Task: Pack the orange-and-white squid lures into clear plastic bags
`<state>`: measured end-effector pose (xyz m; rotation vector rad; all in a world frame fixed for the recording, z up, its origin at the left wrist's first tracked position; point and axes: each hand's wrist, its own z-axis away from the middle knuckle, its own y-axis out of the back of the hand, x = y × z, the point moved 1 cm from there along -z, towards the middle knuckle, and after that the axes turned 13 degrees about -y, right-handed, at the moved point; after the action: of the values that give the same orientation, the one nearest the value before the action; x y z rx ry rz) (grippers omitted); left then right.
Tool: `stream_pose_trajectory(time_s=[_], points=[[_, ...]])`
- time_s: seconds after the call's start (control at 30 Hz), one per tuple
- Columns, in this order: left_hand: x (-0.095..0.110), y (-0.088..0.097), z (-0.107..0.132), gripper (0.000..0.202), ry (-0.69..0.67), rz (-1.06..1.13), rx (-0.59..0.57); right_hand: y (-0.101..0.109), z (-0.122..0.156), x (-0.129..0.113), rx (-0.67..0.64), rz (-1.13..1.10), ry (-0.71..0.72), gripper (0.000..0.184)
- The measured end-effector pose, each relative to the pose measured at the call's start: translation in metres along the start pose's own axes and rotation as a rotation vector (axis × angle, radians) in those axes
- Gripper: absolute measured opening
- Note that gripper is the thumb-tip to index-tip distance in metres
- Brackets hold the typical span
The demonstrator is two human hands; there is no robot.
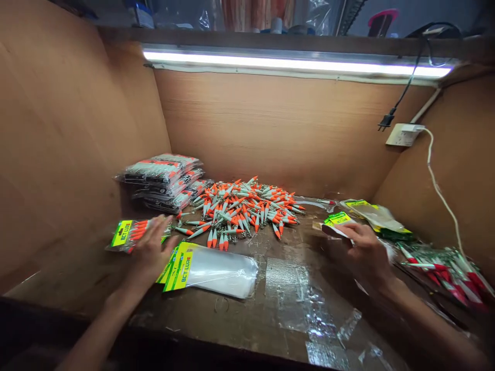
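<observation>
My left hand point(151, 253) is over a filled packet of orange-tipped fishing lures point(139, 230) with a yellow-green header. Its fingers are stretched out with the thumb apart, slightly blurred, covering part of the packet. Just right of this hand lies a stack of clear header bags point(220, 270), flat on the table. My right hand point(365, 245) is closed around a thin, flat object with a tan end point(317, 225); its kind is not clear. Between the hands and farther back is a loose pile of orange and pale lures point(243, 206).
Filled lure packs point(162, 178) are stacked at back left. More header bags point(375, 216) lie at back right, near red and white lures point(444, 273). Clear tape point(290, 288) covers part of the table. A plug point(385, 121) hangs beside a power socket point(402, 135) with a white cable.
</observation>
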<state>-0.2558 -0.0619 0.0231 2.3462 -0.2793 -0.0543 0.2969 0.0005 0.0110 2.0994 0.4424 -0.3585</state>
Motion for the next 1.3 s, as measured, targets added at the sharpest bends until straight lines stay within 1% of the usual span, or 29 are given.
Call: stream_pose_trajectory(time_s=[0.03, 0.07, 0.1, 0.13, 0.17, 0.2, 0.23, 0.27, 0.3, 0.33, 0.37, 0.4, 0.43, 0.47, 0.5, 0.53, 0.57, 0.63, 0.7, 0.73, 0.8, 0.9, 0.97, 1.03, 1.1, 1.2, 1.23, 1.3], points=[[0.030, -0.001, -0.001, 0.049, -0.056, 0.067, 0.013, 0.003, -0.001, -0.009, -0.041, -0.120, -0.062, 0.029], [0.064, -0.002, -0.004, 0.052, -0.136, 0.150, -0.013, 0.004, -0.002, -0.017, -0.138, -0.235, -0.138, 0.032], [0.099, -0.004, -0.006, 0.057, -0.224, 0.235, -0.075, 0.001, -0.002, -0.025, -0.283, -0.336, -0.213, 0.037], [0.135, -0.006, -0.008, 0.065, -0.309, 0.299, -0.159, -0.004, 0.000, -0.033, -0.464, -0.409, -0.269, 0.041], [0.168, -0.009, -0.009, 0.077, -0.384, 0.346, -0.254, -0.010, 0.002, -0.039, -0.644, -0.444, -0.294, 0.044], [0.196, -0.014, -0.010, 0.092, -0.431, 0.372, -0.338, -0.017, 0.004, -0.043, -0.772, -0.443, -0.287, 0.044], [0.217, -0.020, -0.010, 0.102, -0.452, 0.380, -0.405, -0.023, 0.006, -0.047, -0.816, -0.406, -0.251, 0.045], [0.233, -0.026, -0.009, 0.104, -0.465, 0.380, -0.472, -0.027, 0.006, -0.049, -0.770, -0.344, -0.199, 0.046], [0.242, -0.032, -0.008, 0.102, -0.484, 0.385, -0.527, -0.030, 0.004, -0.052, -0.658, -0.266, -0.138, 0.049], [0.244, -0.037, -0.006, 0.103, -0.491, 0.384, -0.556, -0.031, 0.002, -0.056, -0.513, -0.188, -0.076, 0.050], [0.241, -0.039, -0.004, 0.103, -0.479, 0.371, -0.570, -0.031, -0.002, -0.061, -0.383, -0.124, -0.013, 0.048], [0.234, -0.039, 0.000, 0.104, -0.449, 0.346, -0.577, -0.031, -0.005, -0.069, -0.306, -0.078, 0.052, 0.041], [0.225, -0.038, 0.005, 0.105, -0.398, 0.310, -0.586, -0.032, -0.008, -0.080, -0.286, -0.051, 0.120, 0.032], [0.214, -0.034, 0.011, 0.105, -0.334, 0.267, -0.604, -0.035, -0.011, -0.094, -0.306, -0.038, 0.187, 0.026], [0.203, -0.029, 0.018, 0.102, -0.271, 0.227, -0.635, -0.040, -0.013, -0.110, -0.342, -0.032, 0.249, 0.023], [0.193, -0.024, 0.027, 0.098, -0.217, 0.197, -0.674, -0.047, -0.015, -0.128, -0.375, -0.023, 0.302, 0.023], [0.185, -0.019, 0.035, 0.093, -0.197, 0.190, -0.693, -0.056, -0.017, -0.147, -0.400, -0.004, 0.345, 0.023], [0.174, -0.011, 0.051, 0.081, -0.209, 0.204, -0.677, -0.076, -0.020, -0.184, -0.431, 0.051, 0.397, 0.022], [0.168, -0.006, 0.063, 0.070, -0.242, 0.232, -0.624, -0.098, -0.024, -0.214, -0.456, 0.132, 0.404, 0.023], [0.166, -0.004, 0.067, 0.067, -0.253, 0.244, -0.599, -0.108, -0.025, -0.225, -0.462, 0.163, 0.401, 0.023], [0.161, -0.001, 0.071, 0.063, -0.265, 0.262, -0.558, -0.124, -0.028, -0.239, -0.470, 0.192, 0.396, 0.021], [0.161, 0.003, 0.069, 0.065, -0.277, 0.256, -0.511, -0.139, -0.032, -0.244, -0.491, 0.174, 0.391, 0.014], [0.169, 0.002, 0.063, 0.065, -0.288, 0.251, -0.478, -0.144, -0.035, -0.243, -0.510, 0.140, 0.373, 0.012], [0.187, -0.004, 0.054, 0.068, -0.293, 0.257, -0.444, -0.147, -0.038, -0.241, -0.520, 0.086, 0.336, 0.013], [0.211, -0.013, 0.041, 0.079, -0.277, 0.255, -0.428, -0.145, -0.040, -0.237, -0.522, 0.021, 0.285, 0.018], [0.248, -0.029, 0.022, 0.097, -0.254, 0.242, -0.490, -0.133, -0.045, -0.218, -0.521, -0.072, 0.217, 0.030], [0.258, -0.034, 0.016, 0.101, -0.257, 0.246, -0.514, -0.125, -0.046, -0.207, -0.519, -0.093, 0.199, 0.033], [0.271, -0.040, 0.008, 0.104, -0.283, 0.261, -0.541, -0.105, -0.048, -0.176, -0.507, -0.121, 0.165, 0.037]])
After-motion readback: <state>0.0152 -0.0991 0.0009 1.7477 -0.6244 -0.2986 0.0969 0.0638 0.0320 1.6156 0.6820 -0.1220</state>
